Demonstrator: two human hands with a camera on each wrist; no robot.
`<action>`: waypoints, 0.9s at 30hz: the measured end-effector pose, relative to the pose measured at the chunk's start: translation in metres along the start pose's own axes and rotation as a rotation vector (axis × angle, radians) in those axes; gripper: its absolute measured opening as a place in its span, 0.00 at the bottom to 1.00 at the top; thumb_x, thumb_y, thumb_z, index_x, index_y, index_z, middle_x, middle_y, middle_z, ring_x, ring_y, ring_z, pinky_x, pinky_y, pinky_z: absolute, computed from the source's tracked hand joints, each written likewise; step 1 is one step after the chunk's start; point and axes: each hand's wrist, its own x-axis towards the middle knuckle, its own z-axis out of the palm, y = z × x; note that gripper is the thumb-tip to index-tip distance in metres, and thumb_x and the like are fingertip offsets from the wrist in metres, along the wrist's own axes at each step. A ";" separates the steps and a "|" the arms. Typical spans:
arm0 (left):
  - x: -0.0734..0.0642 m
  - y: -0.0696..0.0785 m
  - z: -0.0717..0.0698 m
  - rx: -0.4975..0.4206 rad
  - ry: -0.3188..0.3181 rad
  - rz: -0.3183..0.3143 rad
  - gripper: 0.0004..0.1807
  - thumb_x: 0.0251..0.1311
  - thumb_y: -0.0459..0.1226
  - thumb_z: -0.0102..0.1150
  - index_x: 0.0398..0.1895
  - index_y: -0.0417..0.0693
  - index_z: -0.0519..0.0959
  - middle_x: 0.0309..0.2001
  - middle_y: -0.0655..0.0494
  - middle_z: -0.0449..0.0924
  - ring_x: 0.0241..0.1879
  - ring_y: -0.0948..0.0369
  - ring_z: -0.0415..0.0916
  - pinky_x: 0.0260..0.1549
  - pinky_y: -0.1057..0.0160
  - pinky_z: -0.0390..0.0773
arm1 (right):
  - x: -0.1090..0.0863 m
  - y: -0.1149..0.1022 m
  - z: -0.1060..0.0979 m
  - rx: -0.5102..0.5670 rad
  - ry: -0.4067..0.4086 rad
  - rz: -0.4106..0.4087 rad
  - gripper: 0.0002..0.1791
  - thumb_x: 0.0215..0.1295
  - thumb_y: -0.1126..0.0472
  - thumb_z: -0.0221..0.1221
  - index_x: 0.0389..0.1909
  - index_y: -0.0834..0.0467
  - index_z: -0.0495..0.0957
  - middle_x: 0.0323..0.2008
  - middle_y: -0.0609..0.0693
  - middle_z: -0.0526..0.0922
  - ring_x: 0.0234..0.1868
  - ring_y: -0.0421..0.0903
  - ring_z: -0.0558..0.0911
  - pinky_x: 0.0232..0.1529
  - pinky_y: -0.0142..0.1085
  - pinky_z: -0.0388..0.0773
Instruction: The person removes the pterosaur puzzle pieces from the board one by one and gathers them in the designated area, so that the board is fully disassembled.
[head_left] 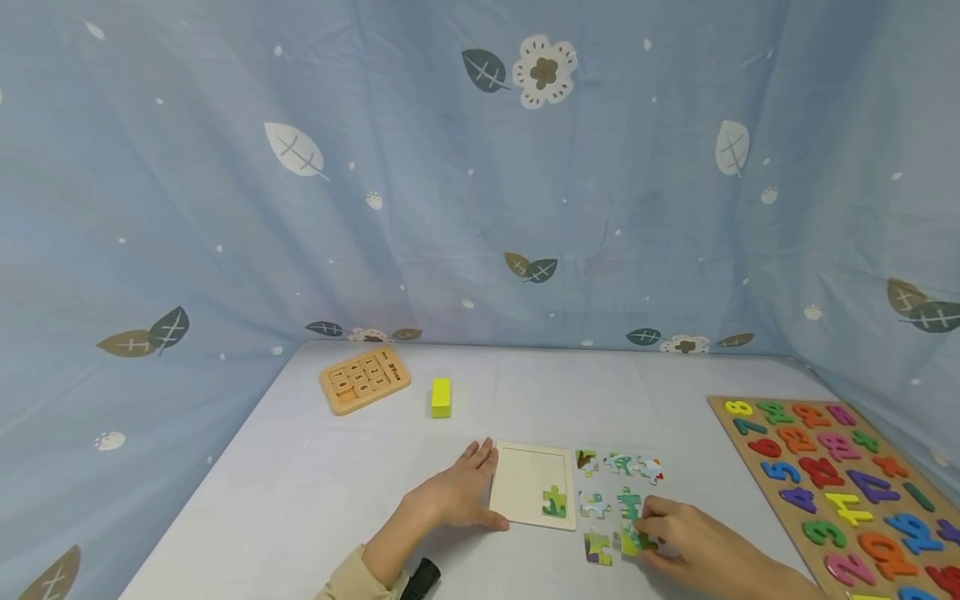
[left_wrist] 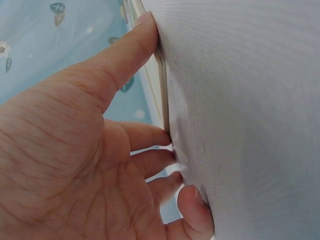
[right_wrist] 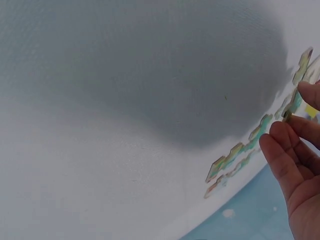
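Observation:
A pale wooden puzzle tray point(head_left: 517, 479) lies on the table with one green jigsaw piece point(head_left: 554, 502) in its lower right corner. My left hand point(head_left: 459, 493) rests along the tray's left side, fingers spread; in the left wrist view the thumb and fingertips touch the tray's edge point(left_wrist: 164, 95). To the right of the tray, my right hand point(head_left: 690, 546) pinches a green jigsaw piece point(head_left: 632, 542), partly hidden by the fingers. In the right wrist view only a sliver of that piece point(right_wrist: 287, 116) shows between thumb and fingers.
Several loose jigsaw pieces point(head_left: 594, 504) lie between tray and right hand. A number board point(head_left: 813, 500) with coloured digits stands at the right. Farther back are a yellow block point(head_left: 441, 398) and a wooden sliding number puzzle point(head_left: 365, 379). A patterned blue curtain point(head_left: 420, 208) hangs behind.

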 end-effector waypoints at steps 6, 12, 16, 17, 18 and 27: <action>-0.001 0.002 -0.001 0.003 0.003 -0.002 0.55 0.50 0.55 0.69 0.73 0.35 0.53 0.76 0.42 0.46 0.76 0.45 0.44 0.70 0.48 0.56 | 0.001 0.000 -0.001 0.008 -0.067 0.035 0.11 0.56 0.56 0.67 0.33 0.60 0.86 0.28 0.36 0.73 0.28 0.26 0.66 0.25 0.25 0.71; -0.002 0.002 -0.002 -0.005 0.005 -0.002 0.55 0.50 0.54 0.69 0.73 0.35 0.54 0.76 0.42 0.46 0.76 0.45 0.44 0.70 0.47 0.56 | 0.001 0.001 0.000 -0.007 -0.147 0.107 0.15 0.54 0.52 0.68 0.37 0.57 0.87 0.30 0.35 0.75 0.30 0.26 0.68 0.30 0.28 0.75; -0.002 0.002 -0.002 -0.006 0.008 -0.002 0.55 0.50 0.54 0.69 0.73 0.35 0.54 0.76 0.42 0.47 0.76 0.45 0.44 0.70 0.47 0.56 | 0.000 0.002 0.002 0.007 -0.155 0.121 0.15 0.54 0.50 0.68 0.38 0.56 0.87 0.31 0.35 0.75 0.31 0.26 0.69 0.30 0.28 0.75; -0.002 0.002 -0.002 -0.007 0.008 -0.002 0.55 0.50 0.54 0.69 0.73 0.35 0.54 0.76 0.42 0.47 0.76 0.45 0.44 0.70 0.47 0.56 | -0.001 0.002 0.002 0.014 -0.154 0.126 0.15 0.54 0.50 0.68 0.38 0.57 0.87 0.31 0.35 0.75 0.31 0.26 0.68 0.30 0.28 0.75; -0.002 0.002 -0.002 -0.008 0.008 -0.002 0.55 0.50 0.54 0.69 0.73 0.35 0.54 0.76 0.42 0.47 0.76 0.45 0.44 0.70 0.47 0.56 | -0.001 0.002 0.003 0.016 -0.153 0.125 0.16 0.54 0.50 0.68 0.38 0.57 0.87 0.31 0.35 0.75 0.31 0.27 0.68 0.30 0.28 0.75; -0.001 0.002 -0.001 -0.014 0.003 0.001 0.55 0.50 0.54 0.69 0.73 0.35 0.53 0.76 0.41 0.46 0.76 0.45 0.44 0.70 0.47 0.56 | -0.001 0.002 0.002 0.013 -0.178 0.209 0.23 0.54 0.44 0.66 0.43 0.57 0.86 0.37 0.39 0.78 0.37 0.34 0.77 0.39 0.38 0.79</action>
